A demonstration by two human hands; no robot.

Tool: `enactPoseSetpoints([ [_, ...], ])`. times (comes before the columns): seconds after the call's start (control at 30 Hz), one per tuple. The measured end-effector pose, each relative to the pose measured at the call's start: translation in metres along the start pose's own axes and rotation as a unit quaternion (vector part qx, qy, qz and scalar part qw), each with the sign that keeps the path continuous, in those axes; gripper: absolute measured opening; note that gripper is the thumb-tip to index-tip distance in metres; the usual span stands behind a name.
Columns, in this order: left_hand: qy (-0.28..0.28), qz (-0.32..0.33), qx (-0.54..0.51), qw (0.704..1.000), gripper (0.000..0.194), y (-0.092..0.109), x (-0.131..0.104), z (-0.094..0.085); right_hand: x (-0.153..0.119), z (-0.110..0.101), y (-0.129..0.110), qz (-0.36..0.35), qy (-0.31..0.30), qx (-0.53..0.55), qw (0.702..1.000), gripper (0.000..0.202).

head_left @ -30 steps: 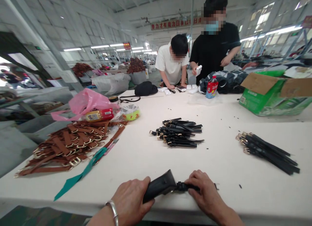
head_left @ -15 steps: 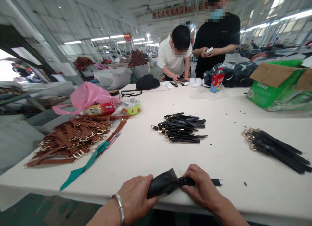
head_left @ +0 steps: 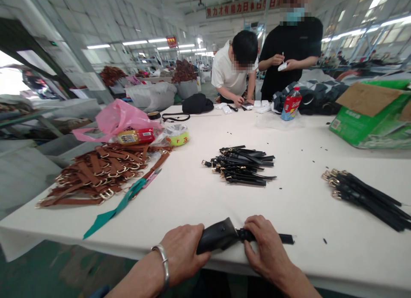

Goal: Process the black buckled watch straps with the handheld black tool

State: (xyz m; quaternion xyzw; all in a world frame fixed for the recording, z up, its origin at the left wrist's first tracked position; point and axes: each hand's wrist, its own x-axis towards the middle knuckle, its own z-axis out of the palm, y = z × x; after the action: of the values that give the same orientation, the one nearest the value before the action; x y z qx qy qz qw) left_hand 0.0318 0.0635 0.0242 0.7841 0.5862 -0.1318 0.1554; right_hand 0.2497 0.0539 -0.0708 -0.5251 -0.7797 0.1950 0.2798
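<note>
My left hand [head_left: 183, 251], with a silver bangle at the wrist, is closed round a thick black hand tool [head_left: 218, 235] with a flared front end; its exact kind does not show. Just right of that end, my right hand [head_left: 267, 243] grips a narrow black strap [head_left: 285, 239] low over the table's near edge. The strap's free end sticks out to the right of my fingers. Its left end lies close to the tool's front; whether they touch I cannot tell. Ahead lies a loose pile of black buckled straps [head_left: 244, 164].
A bundle of black straps [head_left: 366, 199] lies right on the white table [head_left: 180, 191]. Brown straps [head_left: 96, 174], a teal cloth strip [head_left: 112, 212] and a pink bag [head_left: 118, 118] are left. A red bottle [head_left: 291, 104] and green box [head_left: 366, 118] stand behind. Two people stand opposite.
The whole view has shifted slightly. My hands keep almost the same hold on the black tool and strap. Across the table, the person in black has raised one hand from the white object.
</note>
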Motion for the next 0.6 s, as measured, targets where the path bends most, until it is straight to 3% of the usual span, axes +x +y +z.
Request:
enactPoseSetpoints([
  [0.2,0.003,0.003,0.019,1.0,0.027,0.005,0.001,-0.001,0.001,0.01,-0.007,0.0,0.014,-0.055,0.998,0.018],
  [0.6,-0.011,-0.009,0.022,1.0,0.028,0.007,0.003,-0.005,0.005,0.009,-0.01,0.02,0.027,-0.046,0.998,0.021],
])
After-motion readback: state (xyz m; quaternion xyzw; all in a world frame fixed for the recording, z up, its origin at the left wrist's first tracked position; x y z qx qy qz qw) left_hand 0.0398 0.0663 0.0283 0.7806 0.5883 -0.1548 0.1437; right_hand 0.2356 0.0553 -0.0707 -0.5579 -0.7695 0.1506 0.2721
